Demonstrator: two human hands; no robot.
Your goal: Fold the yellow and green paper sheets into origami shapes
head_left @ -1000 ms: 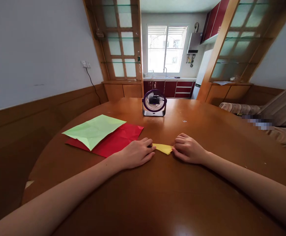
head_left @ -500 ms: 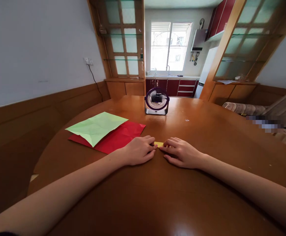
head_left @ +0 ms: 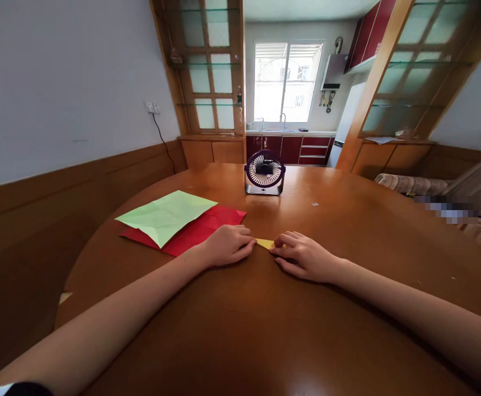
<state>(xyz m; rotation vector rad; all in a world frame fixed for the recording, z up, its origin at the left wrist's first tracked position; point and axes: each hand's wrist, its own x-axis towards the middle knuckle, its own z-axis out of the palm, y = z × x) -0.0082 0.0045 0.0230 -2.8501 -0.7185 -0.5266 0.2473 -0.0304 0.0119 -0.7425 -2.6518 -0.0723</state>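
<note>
Folded yellow paper (head_left: pixel 264 243) lying low on the wooden tabletop (head_left: pixel 290 324), between left hand (head_left: pixel 229 246) and right hand (head_left: pixel 306 256). Only a narrow middle stretch in sight, with both ends under fingertips. Left fingers bent and close together over the left end; pinching or merely pressing down, cannot tell. Right fingers curled, forefinger tip at the right end, thumb apart from it and nearer the camera; underside of the grip hidden.

Handling, by judgement: very light, thin, soft as a single sheet, likely stiffer where layered. Easily creased or torn at folds; prone to slide on the glossy wood unless pinned. Best taken by the two ends, flat under fingertips, with light pressure along the folded edge. Number of layers: too small to tell.

Around: red paper (head_left: pixel 228 216) to the left, just beyond the left wrist and partly behind it. Pale green paper (head_left: pixel 168 214) on top of the red, creased, not lying quite flat. Purple-rimmed desk fan (head_left: pixel 264 169) farther back, well apart from the hands; able to lift loose sheets if running, blade motion unclear. Small pale scrap (head_left: pixel 315 204) right of the fan. Main obstruction to the view: the fingers themselves.
</note>
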